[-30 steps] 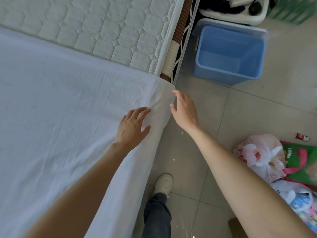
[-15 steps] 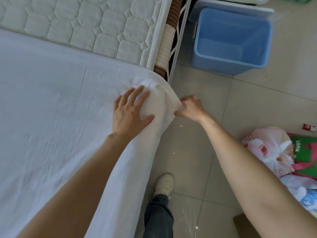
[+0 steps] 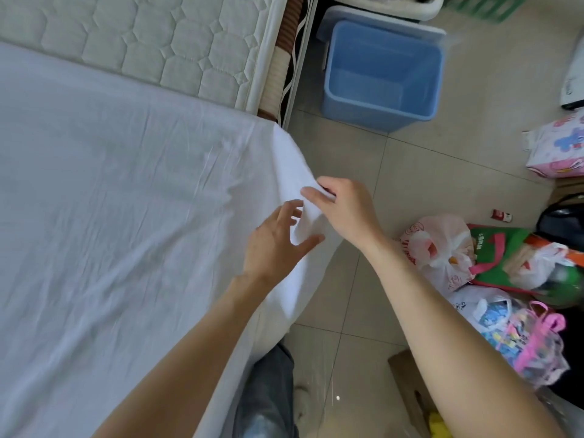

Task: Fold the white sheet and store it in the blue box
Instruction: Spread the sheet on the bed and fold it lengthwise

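Observation:
The white sheet (image 3: 120,216) lies spread over the bed and hangs over its right edge. My right hand (image 3: 347,210) pinches the sheet's corner, lifted a little off the bed edge. My left hand (image 3: 278,245) hovers beside it with fingers spread, its fingertips and thumb touching the raised fold. The blue box (image 3: 382,74) stands open and empty on the tiled floor at the top right, beyond the bed's corner.
A quilted mattress (image 3: 142,36) shows bare past the sheet at the top. Plastic bags (image 3: 442,248) and a green bag (image 3: 499,257) crowd the floor on the right, with a pink pack (image 3: 559,150) further back. My leg (image 3: 268,396) stands by the bed.
My right hand took hold of the sheet's corner and pulled it back toward me. My left hand lifted off the sheet and followed. The view shifted right, showing more floor.

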A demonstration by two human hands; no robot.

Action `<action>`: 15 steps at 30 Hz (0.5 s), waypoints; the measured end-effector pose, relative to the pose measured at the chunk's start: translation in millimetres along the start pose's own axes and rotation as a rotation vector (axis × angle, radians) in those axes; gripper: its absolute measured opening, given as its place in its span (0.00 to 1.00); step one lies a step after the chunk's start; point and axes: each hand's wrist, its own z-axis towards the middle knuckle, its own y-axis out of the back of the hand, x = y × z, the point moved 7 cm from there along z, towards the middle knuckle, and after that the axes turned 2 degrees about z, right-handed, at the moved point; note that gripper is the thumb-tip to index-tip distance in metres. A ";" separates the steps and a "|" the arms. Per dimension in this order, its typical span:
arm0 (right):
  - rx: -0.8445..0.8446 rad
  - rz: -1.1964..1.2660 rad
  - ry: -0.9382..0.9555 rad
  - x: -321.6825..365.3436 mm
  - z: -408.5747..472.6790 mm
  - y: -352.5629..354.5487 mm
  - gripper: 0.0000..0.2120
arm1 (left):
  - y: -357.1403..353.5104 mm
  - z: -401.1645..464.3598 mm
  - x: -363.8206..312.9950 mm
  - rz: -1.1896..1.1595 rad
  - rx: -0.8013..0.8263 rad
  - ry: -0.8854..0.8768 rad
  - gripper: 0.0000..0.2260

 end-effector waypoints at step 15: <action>0.230 -0.004 0.126 8.9 -66.8 -12.8 0.11 | 92.5 -53.8 31.0 -0.078 -0.281 0.190 0.05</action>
